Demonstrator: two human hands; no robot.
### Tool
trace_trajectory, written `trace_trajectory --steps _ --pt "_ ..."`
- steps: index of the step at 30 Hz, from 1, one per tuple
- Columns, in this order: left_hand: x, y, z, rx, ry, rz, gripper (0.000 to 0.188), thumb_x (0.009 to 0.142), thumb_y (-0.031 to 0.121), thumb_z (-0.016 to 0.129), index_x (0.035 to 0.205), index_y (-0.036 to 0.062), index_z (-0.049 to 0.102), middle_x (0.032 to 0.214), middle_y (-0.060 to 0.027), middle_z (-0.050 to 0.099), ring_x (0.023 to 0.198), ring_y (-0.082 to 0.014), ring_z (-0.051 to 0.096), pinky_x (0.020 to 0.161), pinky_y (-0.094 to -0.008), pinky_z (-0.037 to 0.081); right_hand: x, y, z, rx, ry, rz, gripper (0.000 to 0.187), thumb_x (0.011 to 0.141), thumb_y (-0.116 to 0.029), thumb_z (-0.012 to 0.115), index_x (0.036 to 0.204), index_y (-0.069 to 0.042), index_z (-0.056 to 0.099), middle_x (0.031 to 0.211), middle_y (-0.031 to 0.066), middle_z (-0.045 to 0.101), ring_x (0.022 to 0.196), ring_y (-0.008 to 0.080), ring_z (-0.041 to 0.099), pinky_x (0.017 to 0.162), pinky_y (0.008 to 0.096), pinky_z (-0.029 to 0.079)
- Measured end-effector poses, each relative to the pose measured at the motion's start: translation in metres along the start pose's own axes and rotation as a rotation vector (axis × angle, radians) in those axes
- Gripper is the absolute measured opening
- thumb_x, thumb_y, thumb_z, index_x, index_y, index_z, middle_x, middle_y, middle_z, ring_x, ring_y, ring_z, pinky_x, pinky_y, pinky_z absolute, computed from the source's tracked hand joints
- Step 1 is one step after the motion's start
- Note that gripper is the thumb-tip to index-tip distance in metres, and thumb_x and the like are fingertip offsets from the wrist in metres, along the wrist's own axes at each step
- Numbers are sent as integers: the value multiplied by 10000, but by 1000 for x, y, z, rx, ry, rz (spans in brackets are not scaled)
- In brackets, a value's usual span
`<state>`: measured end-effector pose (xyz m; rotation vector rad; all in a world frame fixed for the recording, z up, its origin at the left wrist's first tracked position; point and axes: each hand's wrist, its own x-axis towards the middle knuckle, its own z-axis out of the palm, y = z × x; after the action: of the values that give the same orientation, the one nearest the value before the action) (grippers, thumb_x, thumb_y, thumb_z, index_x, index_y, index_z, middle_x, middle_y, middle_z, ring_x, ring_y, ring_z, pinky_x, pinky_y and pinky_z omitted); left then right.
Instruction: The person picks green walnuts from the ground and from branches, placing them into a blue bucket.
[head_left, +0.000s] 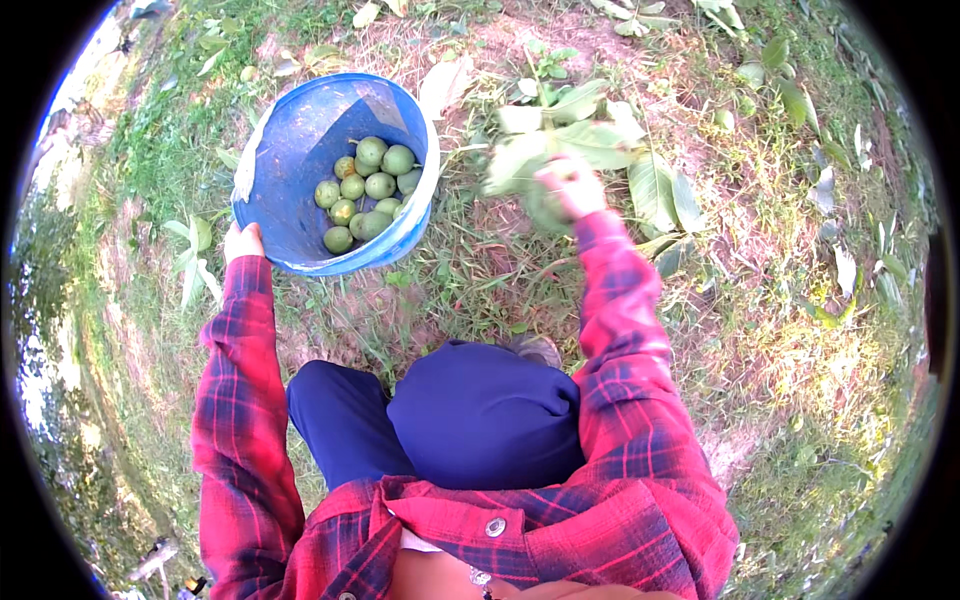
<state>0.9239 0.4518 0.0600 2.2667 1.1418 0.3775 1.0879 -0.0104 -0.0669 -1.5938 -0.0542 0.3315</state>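
Note:
My left hand grips the rim of a blue bucket at its near left side, and the bucket tilts toward me. Several round green fruits, which look like walnuts in their husks, lie inside at the bottom; a few have yellow-brown patches. My right hand is closed and smeared by motion, to the right of the bucket. Below its fingers shows a blurred, rounded green fruit, apparently held. Broad green leaves spread around and beyond that hand.
Grass and bare soil surround me. More leaves lie right of my right hand, with leafy twigs at the far right. A leaf cluster lies left of the bucket. My bent knees are close in front.

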Motion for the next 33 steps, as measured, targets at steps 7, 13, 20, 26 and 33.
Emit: trace_trajectory --steps 7,13,20,26,33 --pt "-16 20 5 -53 -6 -71 334 635 143 454 914 -32 514 835 -179 548 726 -258 542 681 -331 409 -126 -29 50 -123 -377 -188 384 606 -183 651 945 -91 494 795 90 510 785 215 521 719 283 417" --pt "10 -24 -10 -28 61 -25 286 610 94 412 846 -41 502 707 -138 530 581 -236 528 520 -356 425 -125 -68 -127 59 484 -31 292 710 -113 565 958 -15 446 826 83 498 633 156 529 459 256 474" --pt "-37 49 8 -41 -8 -150 302 619 117 432 872 -12 533 708 -133 554 586 -222 544 537 -339 433 -4 8 -138 -458 203 146 431 630 -306 624 987 -102 494 838 129 540 794 233 527 740 317 412" --pt "-22 21 -7 -21 4 -106 305 637 117 435 890 -21 534 702 -121 560 578 -192 530 545 -298 417 -135 -3 26 -727 -213 -30 364 616 -264 571 951 -185 455 885 142 460 717 324 524 650 384 437" --pt "-36 34 5 45 8 -13 305 628 142 459 860 -49 507 763 -162 541 706 -258 532 661 -329 404 -184 23 28 -607 -219 62 309 591 -223 576 878 -140 498 809 129 490 720 324 512 651 383 423"
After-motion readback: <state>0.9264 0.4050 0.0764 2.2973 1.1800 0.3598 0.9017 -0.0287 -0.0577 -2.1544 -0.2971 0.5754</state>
